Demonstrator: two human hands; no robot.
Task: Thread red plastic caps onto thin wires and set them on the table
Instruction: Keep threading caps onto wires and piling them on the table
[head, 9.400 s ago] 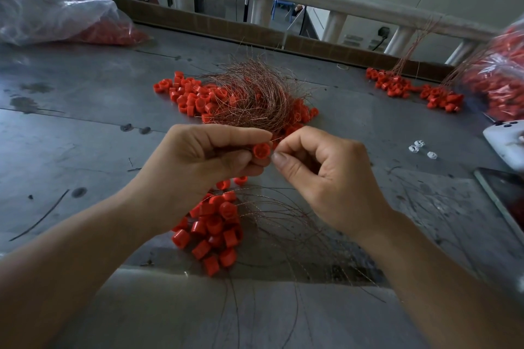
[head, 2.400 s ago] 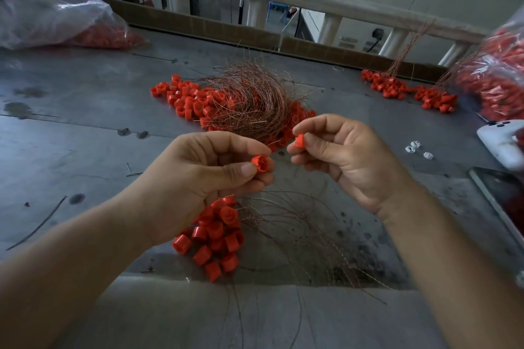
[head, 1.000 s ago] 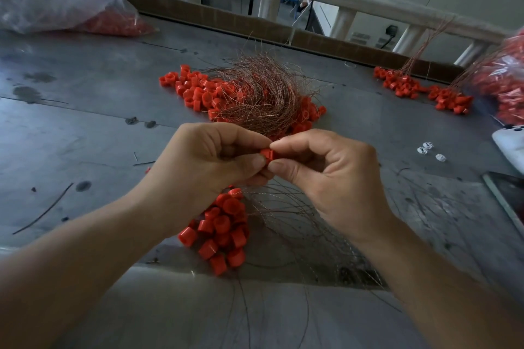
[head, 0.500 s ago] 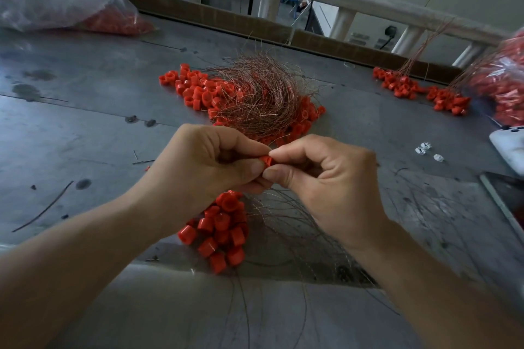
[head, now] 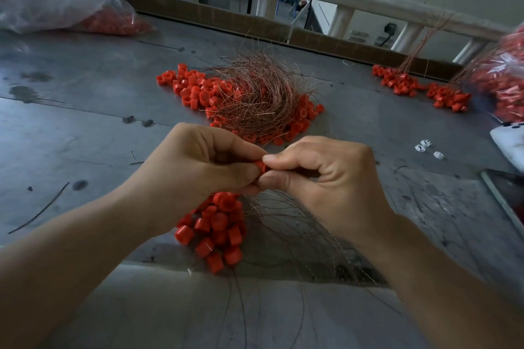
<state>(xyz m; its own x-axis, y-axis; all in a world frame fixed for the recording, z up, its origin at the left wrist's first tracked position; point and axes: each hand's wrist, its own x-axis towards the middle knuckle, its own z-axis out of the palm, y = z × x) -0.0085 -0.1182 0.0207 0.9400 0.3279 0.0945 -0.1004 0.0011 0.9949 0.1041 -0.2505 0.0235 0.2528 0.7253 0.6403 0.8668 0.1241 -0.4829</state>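
Note:
A small red cap (head: 260,166) is pinched between both hands above the metal table (head: 85,133). My left hand (head: 198,167) holds it from the left with thumb and curled fingers. My right hand (head: 323,178) pinches it from the right between thumb and forefinger. The wire in the cap is too thin to make out. Below my hands lies a cluster of threaded red caps (head: 218,229) with thin wires (head: 300,238) fanning to the right. Beyond my hands sits a heap of loose caps (head: 192,91) under a tangle of copper wires (head: 261,93).
A clear bag of red caps (head: 65,5) lies at the far left, another bag (head: 504,79) at the right edge. Two threaded bunches (head: 419,88) sit at the far right. Small white pieces (head: 425,147), a white device (head: 510,139) and a dark flat slab (head: 507,195) are at right.
Two seconds ago my hands were apart, each holding a red piece. They came together and now pinch one cap between them, with little movement over the last half second.

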